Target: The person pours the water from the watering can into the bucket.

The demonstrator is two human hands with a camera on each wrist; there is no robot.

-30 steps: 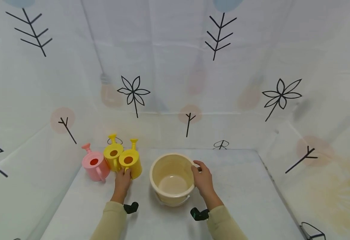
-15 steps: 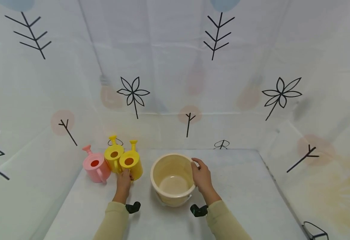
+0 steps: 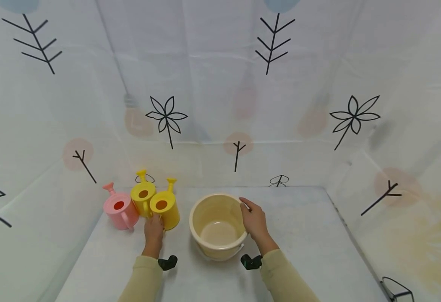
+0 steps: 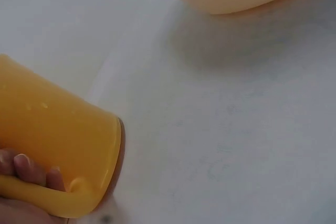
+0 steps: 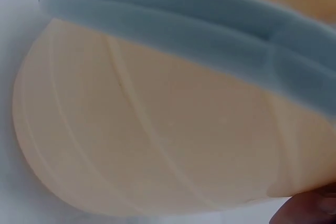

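Observation:
My left hand (image 3: 153, 235) grips the handle of the nearer yellow watering can (image 3: 171, 214). In the left wrist view, fingers (image 4: 29, 170) curl through the handle, and the can's base edge (image 4: 118, 150) shows close to the white surface. To the right stands a cream bucket (image 3: 217, 254), upright and with nothing inside. My right hand (image 3: 255, 221) holds the bucket's rim on its right side, thumb over the edge. A bail handle (image 5: 184, 27) hangs down across the bucket wall (image 5: 173, 124) in the right wrist view; only a fingertip shows there.
A second yellow watering can (image 3: 141, 196) stands just behind the held one. Beside it, at the far left, is a pink watering can (image 3: 123, 216). White patterned cloth (image 3: 220, 84) rises behind and on both sides of the white table (image 3: 299, 235).
The held yellow watering can has shifted slightly toward me, its spout a little further right. My right hand and the bucket stay almost where they were.

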